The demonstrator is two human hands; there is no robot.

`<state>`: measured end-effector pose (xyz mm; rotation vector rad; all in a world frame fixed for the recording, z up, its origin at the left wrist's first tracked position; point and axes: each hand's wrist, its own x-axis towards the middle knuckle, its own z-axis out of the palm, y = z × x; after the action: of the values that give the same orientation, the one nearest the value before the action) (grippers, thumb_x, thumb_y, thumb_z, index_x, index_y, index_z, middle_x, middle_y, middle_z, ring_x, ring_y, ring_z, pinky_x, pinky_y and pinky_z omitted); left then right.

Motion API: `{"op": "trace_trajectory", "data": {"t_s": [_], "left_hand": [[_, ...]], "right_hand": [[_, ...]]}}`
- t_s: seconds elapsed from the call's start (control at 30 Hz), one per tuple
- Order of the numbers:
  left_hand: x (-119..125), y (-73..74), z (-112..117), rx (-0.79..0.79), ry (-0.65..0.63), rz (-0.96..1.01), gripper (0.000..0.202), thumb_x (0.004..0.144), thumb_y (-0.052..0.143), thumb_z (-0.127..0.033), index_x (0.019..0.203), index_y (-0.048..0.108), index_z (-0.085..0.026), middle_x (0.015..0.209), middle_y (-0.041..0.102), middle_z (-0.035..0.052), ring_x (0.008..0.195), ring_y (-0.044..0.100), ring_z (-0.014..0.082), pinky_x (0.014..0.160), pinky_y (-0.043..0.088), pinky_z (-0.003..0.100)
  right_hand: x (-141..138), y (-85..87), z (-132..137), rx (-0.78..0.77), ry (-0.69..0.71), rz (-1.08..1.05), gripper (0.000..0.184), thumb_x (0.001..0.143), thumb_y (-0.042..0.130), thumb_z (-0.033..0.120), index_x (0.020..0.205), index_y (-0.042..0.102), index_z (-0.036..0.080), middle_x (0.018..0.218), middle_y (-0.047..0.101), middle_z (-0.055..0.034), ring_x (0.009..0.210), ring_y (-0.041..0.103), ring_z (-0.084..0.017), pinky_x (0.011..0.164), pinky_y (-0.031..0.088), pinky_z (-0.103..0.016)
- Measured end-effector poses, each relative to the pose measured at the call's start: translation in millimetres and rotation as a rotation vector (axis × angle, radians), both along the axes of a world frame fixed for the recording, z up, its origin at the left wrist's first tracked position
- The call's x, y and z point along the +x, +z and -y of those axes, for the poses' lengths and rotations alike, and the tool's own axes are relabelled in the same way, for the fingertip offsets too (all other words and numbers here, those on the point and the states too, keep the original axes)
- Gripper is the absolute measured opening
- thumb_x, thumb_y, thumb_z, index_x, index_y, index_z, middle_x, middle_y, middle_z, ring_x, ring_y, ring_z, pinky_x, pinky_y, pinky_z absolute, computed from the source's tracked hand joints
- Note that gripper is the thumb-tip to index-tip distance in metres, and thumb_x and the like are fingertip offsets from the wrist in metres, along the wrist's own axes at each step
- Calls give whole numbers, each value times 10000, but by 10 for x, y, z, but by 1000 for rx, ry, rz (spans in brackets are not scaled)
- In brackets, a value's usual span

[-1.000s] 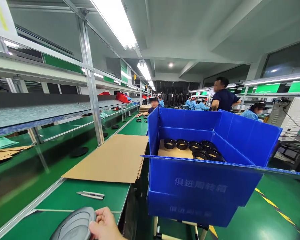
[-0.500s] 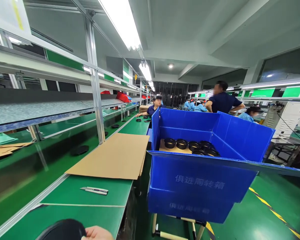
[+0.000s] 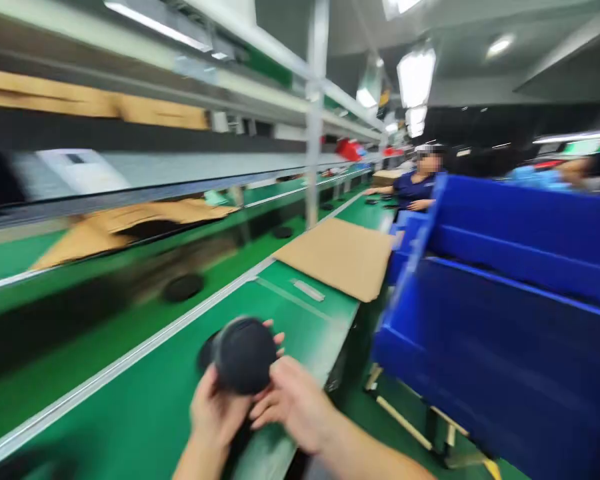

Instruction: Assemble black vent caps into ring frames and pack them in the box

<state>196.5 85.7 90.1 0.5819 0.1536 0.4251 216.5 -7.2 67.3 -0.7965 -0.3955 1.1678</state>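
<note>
A black round part (image 3: 246, 357), its dark disc-like face towards me, is held up over the green bench. My left hand (image 3: 217, 410) grips it from below and behind, and fingertips show past its far right edge. At its right rim, my right hand (image 3: 297, 403) has thumb and fingers closed; motion blurs the exact contact. Partly hidden behind the held part is another black round thing (image 3: 207, 353). Farther along the bench, a utility knife (image 3: 307, 290) lies beside brown cardboard sheets (image 3: 340, 257).
Large blue plastic boxes (image 3: 490, 347) stand on a tube-framed cart to the right. Along the left runs a green conveyor belt carrying black round parts (image 3: 183, 287), below metal shelving with an upright post (image 3: 314, 133). A person (image 3: 417, 183) is at the bench's far end.
My view has swung left and down. The black round part has come up into view between both hands; earlier only one hand showed, at the bottom edge.
</note>
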Motion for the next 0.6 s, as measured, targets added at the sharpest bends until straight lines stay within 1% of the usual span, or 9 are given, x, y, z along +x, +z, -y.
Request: {"op": "trace_trajectory", "data": {"t_s": [0.07,0.13,0.2,0.23,0.3,0.37,0.43,0.5,0.6], "left_hand": [[-436,-130,-88,-27,83,-42,646,895,546,-626,1381,534,-200,1395,554,142,1309,484,378,1104,380,563],[-635,-205,-153,-46,56,6,735,889,530,-655,1390,524,-117,1383,557,192,1339,447,407,1122,346,566],[-670,-238,-213,-48,-24,114,831,899,460,-726,1427,478,-84,1407,529,217,1352,434,405,1112,362,540],[-661,-247,-233,-47,-66,160,886,889,420,-772,1452,447,-89,1424,511,222,1339,450,404,1076,406,520],[-645,-271,-248,-51,-115,210,1019,817,381,-872,1498,382,-114,1452,478,230,1262,525,415,908,526,459],[-661,-315,-239,-46,-128,241,1145,711,451,-930,1544,289,-161,1488,431,235,1186,582,419,714,563,372],[-701,-363,-225,2,-107,255,1224,641,640,-874,1570,194,-213,1513,400,227,1174,592,412,634,548,315],[-736,-385,-217,61,-116,229,1239,634,789,-739,1575,149,-250,1525,394,202,1231,556,405,697,560,330],[-742,-333,-221,66,-90,238,1108,706,759,-677,1552,237,-187,1534,386,186,1367,421,398,953,513,464]], "right_hand": [[11,-13,100,-12,-22,-1,552,739,843,595,939,625,129,739,686,-71,587,656,-148,589,573,-250],[48,-21,112,-23,38,-15,496,796,822,557,951,626,129,786,695,-81,595,647,-130,582,561,-226],[24,-11,102,-18,104,-40,456,830,805,533,956,635,129,836,699,-92,609,640,-120,584,555,-217],[-12,-1,100,-13,129,-53,446,833,805,525,962,641,130,854,699,-95,615,639,-120,584,554,-219],[-99,16,91,1,155,-76,431,824,821,505,967,651,136,867,694,-88,620,637,-123,580,553,-224],[-172,25,69,10,159,-103,401,823,830,481,948,660,140,838,681,-69,619,634,-121,576,549,-216],[-213,26,45,16,153,-129,365,839,822,462,918,669,141,821,674,-62,627,630,-113,584,546,-203],[-230,23,38,18,169,-130,350,854,809,462,894,680,139,817,671,-64,637,631,-114,588,544,-198],[-202,-7,60,10,257,-62,430,888,737,547,914,706,119,836,678,-101,643,636,-141,578,543,-227]]}}
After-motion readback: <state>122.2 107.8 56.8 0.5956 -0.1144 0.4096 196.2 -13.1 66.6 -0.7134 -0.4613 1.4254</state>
